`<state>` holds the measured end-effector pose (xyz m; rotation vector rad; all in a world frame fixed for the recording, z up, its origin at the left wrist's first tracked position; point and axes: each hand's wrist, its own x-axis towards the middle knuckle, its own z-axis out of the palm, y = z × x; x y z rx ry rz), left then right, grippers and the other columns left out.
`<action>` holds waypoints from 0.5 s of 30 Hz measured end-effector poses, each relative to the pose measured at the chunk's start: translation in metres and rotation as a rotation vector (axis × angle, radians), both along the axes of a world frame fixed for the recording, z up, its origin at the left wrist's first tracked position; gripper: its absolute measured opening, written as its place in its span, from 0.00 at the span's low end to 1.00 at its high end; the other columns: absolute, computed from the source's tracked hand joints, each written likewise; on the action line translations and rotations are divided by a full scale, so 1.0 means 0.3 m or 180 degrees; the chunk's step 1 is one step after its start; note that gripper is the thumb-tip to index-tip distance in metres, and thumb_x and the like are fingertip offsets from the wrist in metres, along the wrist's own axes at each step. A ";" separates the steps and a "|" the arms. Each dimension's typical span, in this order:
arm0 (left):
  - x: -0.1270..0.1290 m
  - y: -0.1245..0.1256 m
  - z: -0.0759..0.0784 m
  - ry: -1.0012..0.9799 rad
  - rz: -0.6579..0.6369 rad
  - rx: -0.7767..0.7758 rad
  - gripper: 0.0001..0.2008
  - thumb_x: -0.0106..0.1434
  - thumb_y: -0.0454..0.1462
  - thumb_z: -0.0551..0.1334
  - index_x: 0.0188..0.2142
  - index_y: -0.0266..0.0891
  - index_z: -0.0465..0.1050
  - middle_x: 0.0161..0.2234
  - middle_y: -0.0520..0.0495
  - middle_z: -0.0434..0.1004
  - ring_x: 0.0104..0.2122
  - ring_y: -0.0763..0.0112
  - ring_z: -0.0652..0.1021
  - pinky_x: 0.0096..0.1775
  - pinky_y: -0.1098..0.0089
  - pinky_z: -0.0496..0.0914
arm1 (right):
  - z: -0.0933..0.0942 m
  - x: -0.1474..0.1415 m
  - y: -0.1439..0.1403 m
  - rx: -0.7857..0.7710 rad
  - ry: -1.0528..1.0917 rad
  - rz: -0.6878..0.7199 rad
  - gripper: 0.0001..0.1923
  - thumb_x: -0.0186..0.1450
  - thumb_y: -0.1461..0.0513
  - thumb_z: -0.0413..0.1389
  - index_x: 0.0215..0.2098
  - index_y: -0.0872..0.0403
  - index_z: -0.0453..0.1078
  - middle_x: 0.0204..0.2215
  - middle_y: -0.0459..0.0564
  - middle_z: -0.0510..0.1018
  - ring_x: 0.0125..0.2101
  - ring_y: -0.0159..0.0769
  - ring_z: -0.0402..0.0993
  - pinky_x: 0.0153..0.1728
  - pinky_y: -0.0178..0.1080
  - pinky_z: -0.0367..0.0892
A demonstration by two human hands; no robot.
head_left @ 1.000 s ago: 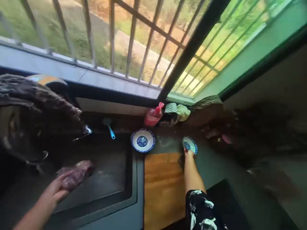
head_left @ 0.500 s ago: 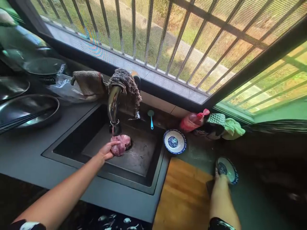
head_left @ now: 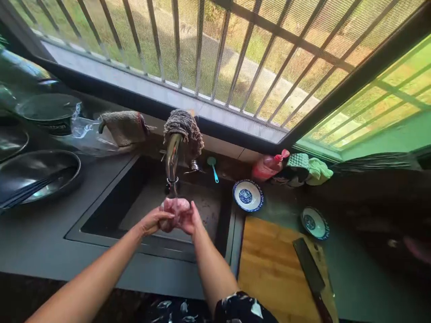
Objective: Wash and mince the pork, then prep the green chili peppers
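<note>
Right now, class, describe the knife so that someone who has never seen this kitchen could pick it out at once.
Start at the dark sink under the barred window and move right to the wooden cutting board on the counter. The knife lies along the board's right edge, a broad dark cleaver blade pointing away from the person. Unlike the two blue-patterned bowls beyond the board, it is flat, dark and rectangular.

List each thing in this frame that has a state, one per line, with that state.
Left hand: gripping the meat.
Right hand: gripping the meat.
Meat: raw, held under the tap.
Tap: running, cloth draped over it.
Cleaver: lying flat on the cutting board.
Bowl by the sink: upright, empty.
Small bowl: upright on the counter.
Red bottle: lying on its side.
</note>
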<state>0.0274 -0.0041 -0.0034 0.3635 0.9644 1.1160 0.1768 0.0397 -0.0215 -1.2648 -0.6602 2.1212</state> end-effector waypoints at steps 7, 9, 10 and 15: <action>-0.086 -0.035 -0.102 0.0134 0.0044 -0.0398 0.15 0.39 0.26 0.67 0.31 0.31 0.74 0.26 0.44 0.77 0.25 0.66 0.77 0.28 0.73 0.69 | -0.146 -0.178 0.138 0.0347 -0.0059 -0.1088 0.15 0.48 0.60 0.59 0.34 0.53 0.65 0.25 0.45 0.74 0.29 0.36 0.71 0.33 0.38 0.67; -0.098 -0.024 -0.124 -0.0054 0.0385 -0.0455 0.15 0.41 0.25 0.66 0.32 0.32 0.74 0.28 0.45 0.77 0.26 0.69 0.77 0.30 0.74 0.69 | -0.153 -0.198 0.146 0.0942 -0.0676 -0.0975 0.14 0.48 0.60 0.58 0.34 0.53 0.65 0.25 0.44 0.73 0.28 0.34 0.69 0.30 0.34 0.65; -0.101 -0.013 -0.130 -0.0202 0.0510 -0.0441 0.15 0.42 0.24 0.65 0.33 0.32 0.73 0.28 0.45 0.77 0.26 0.69 0.77 0.31 0.74 0.70 | -0.153 -0.209 0.145 0.1188 -0.0937 -0.0853 0.12 0.48 0.59 0.57 0.32 0.53 0.66 0.25 0.44 0.73 0.27 0.33 0.68 0.29 0.33 0.64; -0.089 0.068 -0.139 -0.0440 0.0567 -0.0454 0.14 0.44 0.26 0.67 0.33 0.33 0.72 0.28 0.45 0.77 0.25 0.68 0.77 0.30 0.72 0.70 | -0.132 -0.239 0.106 0.1669 -0.1501 -0.0489 0.09 0.52 0.55 0.56 0.23 0.53 0.68 0.21 0.44 0.71 0.29 0.36 0.67 0.29 0.34 0.61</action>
